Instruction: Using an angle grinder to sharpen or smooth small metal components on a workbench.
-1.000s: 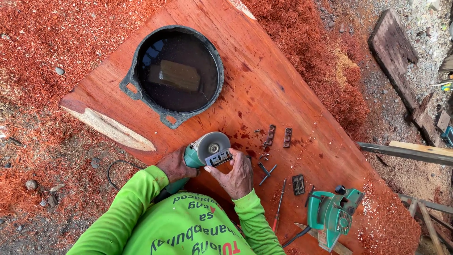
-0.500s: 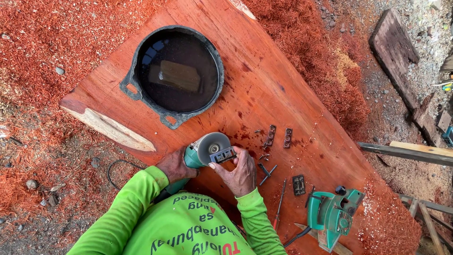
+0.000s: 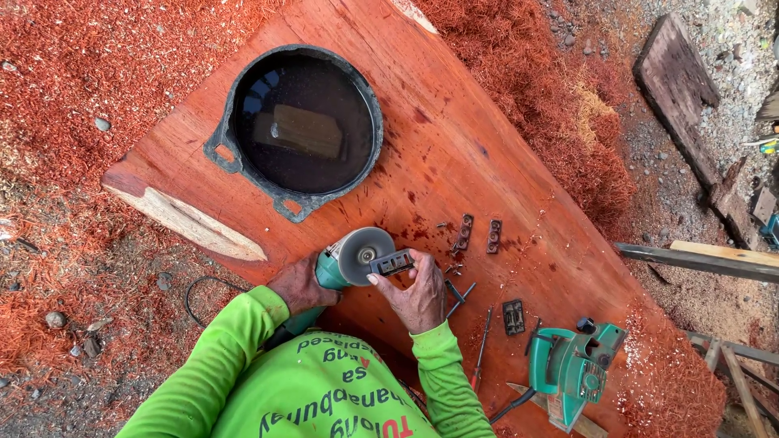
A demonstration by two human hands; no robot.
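Red sawdust covers the ground all around a thick reddish wood slab (image 3: 454, 154) that I use as my table. On its left part sits a round black basin (image 3: 302, 122) of dark water, with a flat block lying under the surface. Nearer to me, my left hand (image 3: 302, 285) is closed tight around the green body of an angle grinder (image 3: 350, 261), whose grey disc faces up. My right hand (image 3: 418, 296) is just beside the disc, its fingers (image 3: 388, 284) pinched on a small dark metal plate (image 3: 393, 262) held against the disc's edge. Right of that, two more dark slotted plates (image 3: 479, 234) lie flat on the slab, with loose bolts near them and a spanner (image 3: 458, 296) by my right wrist. Farther right rests another small plate (image 3: 513, 316), and beyond it a green electric planer (image 3: 574, 369) stands near the slab's edge. Off the slab at far right lie weathered planks (image 3: 677, 89) on gravel.
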